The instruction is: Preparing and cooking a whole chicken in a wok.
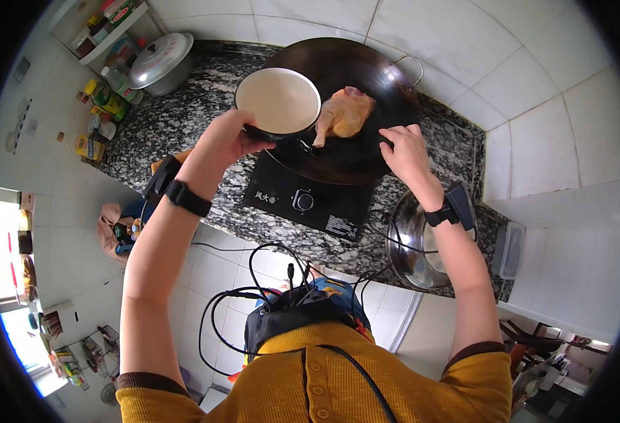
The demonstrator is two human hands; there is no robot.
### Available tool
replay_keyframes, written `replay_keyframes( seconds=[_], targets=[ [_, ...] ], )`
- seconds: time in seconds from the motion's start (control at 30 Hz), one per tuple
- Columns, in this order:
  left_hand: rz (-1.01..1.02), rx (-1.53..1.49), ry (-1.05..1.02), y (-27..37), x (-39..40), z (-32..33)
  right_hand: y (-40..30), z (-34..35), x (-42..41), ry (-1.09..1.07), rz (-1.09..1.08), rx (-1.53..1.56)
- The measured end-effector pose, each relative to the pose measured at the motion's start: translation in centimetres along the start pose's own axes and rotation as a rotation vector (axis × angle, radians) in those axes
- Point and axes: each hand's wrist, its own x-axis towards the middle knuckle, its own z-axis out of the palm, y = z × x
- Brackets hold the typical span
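My left hand (pixel 228 136) grips the near-left rim of a round bowl (pixel 278 77) with a dark outside and a pale interior. It tilts towards me over the left part of a large dark wok (pixel 336 58); whether liquid is in it I cannot tell. A raw chicken leg quarter (pixel 348 113) lies in the wok, its bone end pointing towards me beside the bowl. Over the wok's right rim hovers my right hand (pixel 408 153), fingers bent and apart, with nothing visible in it. Beneath the wok sits a black cooktop (pixel 303 209) with a round knob.
On the right, a stainless steel basin (pixel 402 248) stands near the counter edge, with a cable across it. A lidded metal pot (pixel 159 66) and several bottles (pixel 106 98) line the left. White tiled wall (pixel 447 47) rises behind. Black cables (pixel 225 296) loop at my waist.
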Motion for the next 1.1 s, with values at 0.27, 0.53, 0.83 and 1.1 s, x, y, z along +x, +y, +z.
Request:
replay_keyframes(
  seconds=[0.27,0.53,0.83,1.1],
  targets=[
    [0.045,-0.203,-0.05,-1.1,1.7,0.9,-0.5,-1.7,-0.1,0.027,0.072,0.124],
    [0.155,-0.228,-0.091,-1.5,-5.8,-0.5,-2.4,-4.3,-0.7,0.192,0.16,0.276],
    [0.156,-0.286,0.191,-9.2,-24.8,-7.3,-8.8,-4.7,-5.7,0.185,0.152,0.541],
    [0.368,-0.592,0.495,-28.1,-46.8,-15.8,-24.8,-2.5,-12.9,0.023,-0.129,0.814]
  ],
)
